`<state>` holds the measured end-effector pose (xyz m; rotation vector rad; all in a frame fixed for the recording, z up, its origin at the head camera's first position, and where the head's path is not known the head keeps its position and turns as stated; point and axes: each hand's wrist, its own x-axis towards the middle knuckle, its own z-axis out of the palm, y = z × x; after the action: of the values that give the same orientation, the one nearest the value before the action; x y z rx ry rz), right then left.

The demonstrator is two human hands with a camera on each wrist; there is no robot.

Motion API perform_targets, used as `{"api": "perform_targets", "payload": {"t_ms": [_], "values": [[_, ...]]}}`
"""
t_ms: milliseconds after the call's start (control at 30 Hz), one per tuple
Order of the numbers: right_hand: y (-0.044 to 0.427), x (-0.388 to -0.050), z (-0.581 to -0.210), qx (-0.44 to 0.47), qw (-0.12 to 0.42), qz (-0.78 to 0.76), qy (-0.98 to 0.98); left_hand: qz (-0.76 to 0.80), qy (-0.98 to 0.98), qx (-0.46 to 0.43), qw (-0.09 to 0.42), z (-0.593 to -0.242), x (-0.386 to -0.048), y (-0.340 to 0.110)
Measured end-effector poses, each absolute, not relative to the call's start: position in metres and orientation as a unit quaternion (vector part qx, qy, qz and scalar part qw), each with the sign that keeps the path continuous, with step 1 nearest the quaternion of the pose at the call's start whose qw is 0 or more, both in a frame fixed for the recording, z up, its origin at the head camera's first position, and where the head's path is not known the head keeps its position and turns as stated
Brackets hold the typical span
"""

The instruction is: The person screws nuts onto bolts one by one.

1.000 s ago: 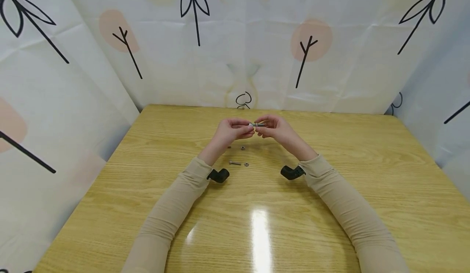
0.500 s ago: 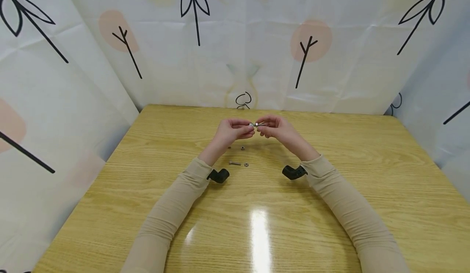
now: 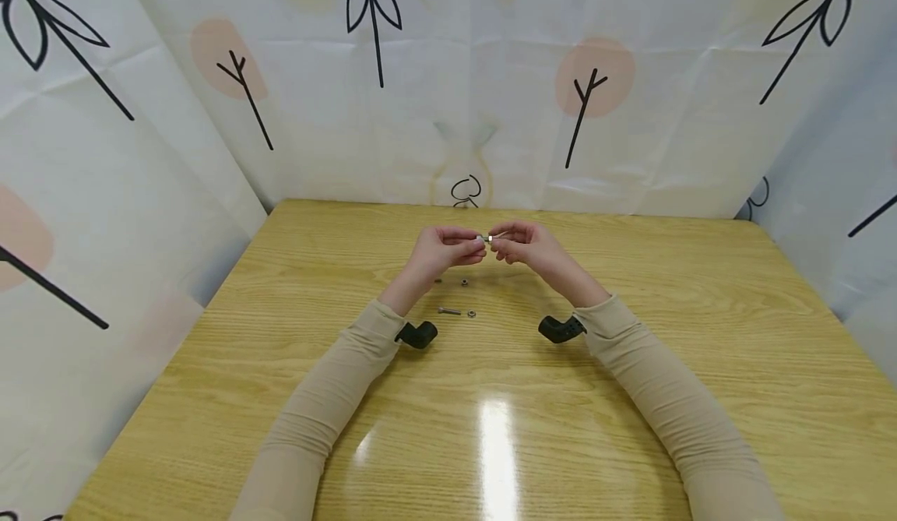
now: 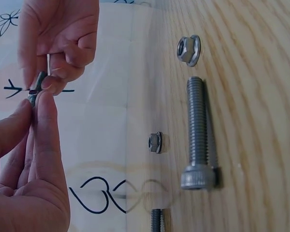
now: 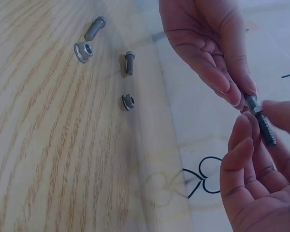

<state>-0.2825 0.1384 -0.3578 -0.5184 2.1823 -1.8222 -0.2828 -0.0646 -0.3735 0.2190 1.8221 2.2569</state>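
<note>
Above the far part of the table, the left hand [image 3: 447,247] pinches the head end of a metal bolt [image 5: 266,129]. A hex nut [image 5: 256,109] sits on the bolt's shaft, close to the left fingertips. The right hand [image 3: 525,244] has its thumb and finger at that nut, pinching it from both sides; the threaded end sticks out past it. In the left wrist view the left hand [image 4: 31,169] and right hand [image 4: 60,43] meet at the bolt, whose head the fingers hide.
On the table [image 3: 631,396] below the hands lie a socket-head bolt [image 4: 198,130] with a flange nut [image 4: 188,50] beside its tip, and a second flange nut [image 4: 155,142] near another bolt [image 5: 130,63]. A patterned cloth [image 3: 420,116] hangs behind the table.
The right hand has shifted very slightly to the right and its fingers have changed position around the nut. The left hand stays in place on the bolt.
</note>
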Motion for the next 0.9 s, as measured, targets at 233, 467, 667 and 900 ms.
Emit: {"api": "perform_targets", "payload": {"t_ms": [233,467,667,900], "values": [[0.1364,-0.2821,-0.359,-0.168,0.129,-0.631,0.746,0.77,0.623,0.071,0.118,-0.3722,-0.283,-0.0638],[0.1376,-0.2821,-0.361,-0.181,0.129,-0.637,0.738,0.772,0.62,0.073,0.116,-0.3717,-0.282,-0.0643],[0.1359,-0.283,-0.3635,-0.197,0.113,-0.624,0.747,0.769,0.624,0.079,0.115,-0.372,-0.2814,-0.0645],[0.1353,-0.2834,-0.3641,-0.175,0.125,-0.639,0.739,0.771,0.621,0.07,0.117,-0.3718,-0.2833,-0.0634]]}}
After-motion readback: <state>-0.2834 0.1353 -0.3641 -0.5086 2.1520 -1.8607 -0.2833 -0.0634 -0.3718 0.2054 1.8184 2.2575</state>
